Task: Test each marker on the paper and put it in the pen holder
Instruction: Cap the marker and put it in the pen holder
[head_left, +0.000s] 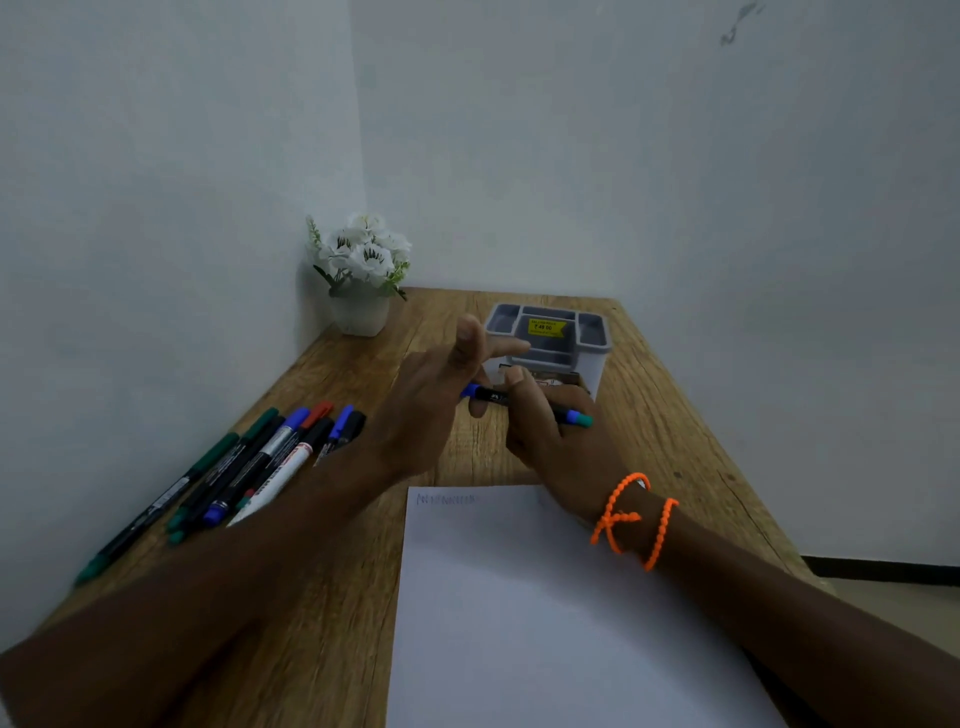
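Black marker (524, 404) sits gripped in my right hand (556, 441) above the paper (519, 597); my left hand (436, 405) is loose-fingered, touching its blue end

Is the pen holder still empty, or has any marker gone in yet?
Empty, as far as shows: the pen holder shows only bare grey compartments with no marker sticking up, though the hands hide its front.
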